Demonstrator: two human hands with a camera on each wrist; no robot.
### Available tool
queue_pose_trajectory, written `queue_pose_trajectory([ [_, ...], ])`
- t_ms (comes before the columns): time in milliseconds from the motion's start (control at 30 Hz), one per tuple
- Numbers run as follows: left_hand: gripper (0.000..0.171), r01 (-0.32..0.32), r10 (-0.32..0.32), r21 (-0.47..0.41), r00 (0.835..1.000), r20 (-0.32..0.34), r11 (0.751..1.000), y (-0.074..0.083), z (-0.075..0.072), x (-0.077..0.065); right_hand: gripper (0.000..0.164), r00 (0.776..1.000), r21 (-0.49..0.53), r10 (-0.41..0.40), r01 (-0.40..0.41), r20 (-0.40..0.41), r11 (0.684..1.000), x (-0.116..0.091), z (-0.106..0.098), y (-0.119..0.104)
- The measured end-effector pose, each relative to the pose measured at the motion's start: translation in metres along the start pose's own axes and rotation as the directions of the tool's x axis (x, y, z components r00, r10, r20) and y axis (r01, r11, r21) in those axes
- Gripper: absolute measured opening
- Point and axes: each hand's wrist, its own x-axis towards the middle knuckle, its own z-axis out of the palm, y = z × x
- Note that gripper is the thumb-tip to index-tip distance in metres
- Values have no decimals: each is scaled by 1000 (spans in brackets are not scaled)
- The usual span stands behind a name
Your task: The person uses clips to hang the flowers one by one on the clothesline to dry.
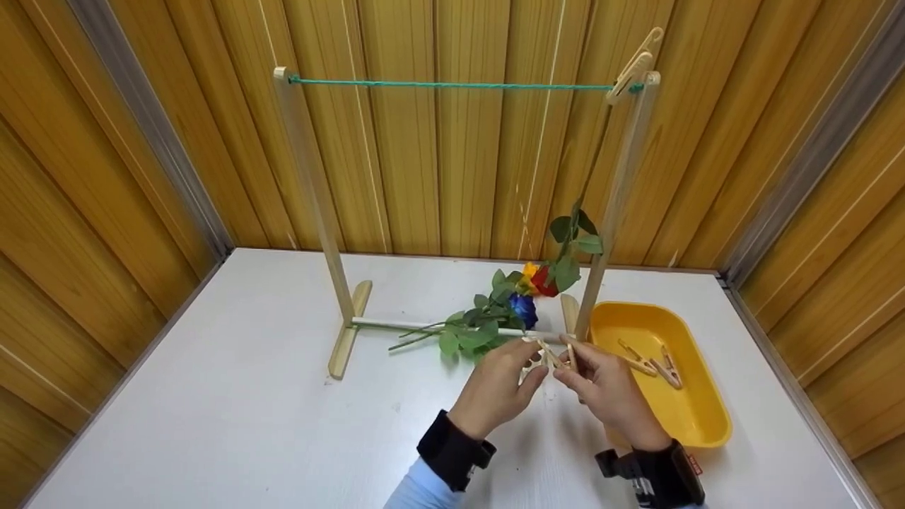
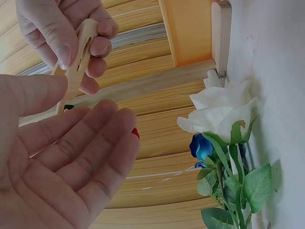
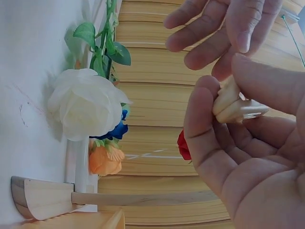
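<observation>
My right hand (image 1: 608, 385) pinches a pale wooden clothespin (image 2: 78, 62) between thumb and fingers, above the table front of the rack's right post. Close beside it is my left hand (image 1: 498, 385), its fingers extended and relaxed; whether a fingertip touches the clothespin I cannot tell. Below the hands lies a white rose (image 3: 86, 102), mostly covered by them in the head view. Next to it are a blue rose (image 1: 523, 309) and an orange flower (image 3: 106, 160) on the table. A red rose (image 1: 544, 281) hangs head down, its stem held at the cord by another clothespin (image 1: 631, 71).
A wooden rack (image 1: 311, 170) with a green cord (image 1: 452, 85) across its top stands at the back. Right of the hands is a yellow tray (image 1: 696, 417) holding several clothespins (image 1: 667, 367). Wood-patterned walls (image 1: 466, 177) enclose the white table (image 1: 212, 396).
</observation>
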Motion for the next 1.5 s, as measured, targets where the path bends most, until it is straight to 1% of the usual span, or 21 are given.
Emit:
queue_pose_trajectory([
  [67,24,-4,4,-1,1000,3,1000,-1,-1,0,48,1000,-4,18,-18,-16,1000,0,0,0],
  [167,25,8,-8,6,1000,1,1000,-5,-5,1,46,998,23,32,-31,-47,999,0,0,-2],
  [367,25,62,-60,55,998,-33,997,-18,-12,-1,44,995,16,-11,13,-98,1000,-1,1,-2],
  [500,24,99,-96,81,995,-37,992,-33,-17,-3,41,993,6,-33,33,-116,999,-1,1,0],
  [667,25,133,-133,138,991,-11,981,-54,-25,-4,37,991,14,-33,35,-129,999,-1,0,0],
  [767,23,135,-138,186,990,3,973,-68,-30,-3,37,992,41,-25,30,-120,999,-1,-2,-1],
  [867,18,117,-123,241,992,9,963,-81,-34,0,37,992,45,-27,32,-119,998,-1,-4,0],
  [933,14,96,-103,294,995,9,951,-88,-37,2,36,992,41,-27,32,-124,999,-1,-3,0],
  [1000,10,73,-78,359,997,1,931,-95,-39,5,36,992,41,-19,24,-123,999,-1,-3,0],
  [1100,5,53,-57,461,998,-4,886,-103,-41,11,35,993,37,2,2,-116,999,-1,-3,1],
  [1167,3,50,-62,515,998,6,856,-107,-40,15,34,994,32,14,-10,-111,999,-1,-3,2],
  [1233,4,56,-85,555,996,27,830,-110,-39,19,32,994,32,20,-17,-107,999,-1,-3,2],
  [1300,4,64,-115,579,992,52,813,-113,-38,23,30,994,32,23,-20,-107,999,0,-2,3],
  [1400,7,89,-177,603,980,88,793,-118,-35,27,33,995,34,20,-16,-99,999,0,-2,4],
  [1500,8,118,-223,610,970,99,784,-124,-32,29,38,997,24,24,-22,-75,999,-1,-3,5],
])
